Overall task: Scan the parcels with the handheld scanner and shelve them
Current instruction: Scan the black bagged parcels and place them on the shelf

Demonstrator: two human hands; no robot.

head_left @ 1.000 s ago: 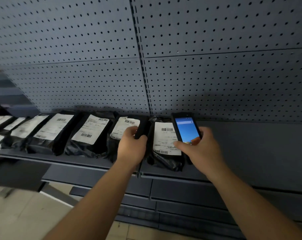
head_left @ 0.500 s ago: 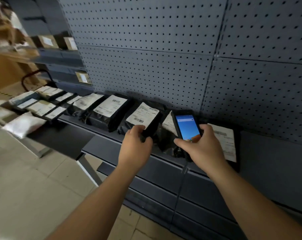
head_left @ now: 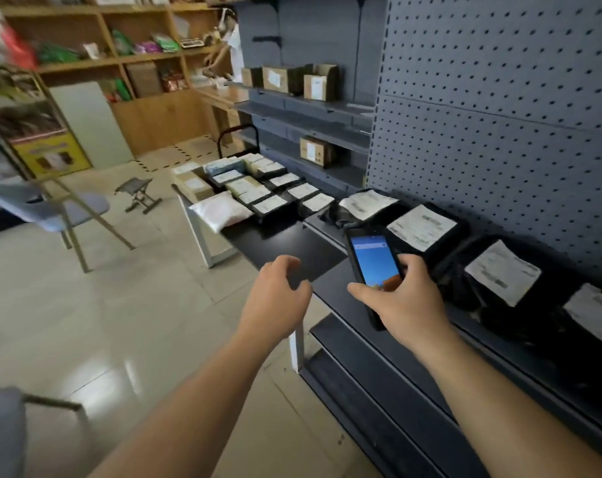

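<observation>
Left hand [head_left: 275, 298] now off parcel, empty.

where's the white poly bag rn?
Head view, left of centre: the white poly bag lies on the near left corner of the black table, just in front of the rows of labelled parcels, beyond the empty left hand.

Bare black table top [head_left: 286, 241] lies open ahead of the left hand [head_left: 275, 298], nothing between them. Beyond it, parcels [head_left: 258, 188] crowd the far end edge to edge. On the shelf [head_left: 337, 288], black bags [head_left: 427, 229] sit packed against the pegboard [head_left: 499, 98], leaving only a free strip along the front lip
</observation>
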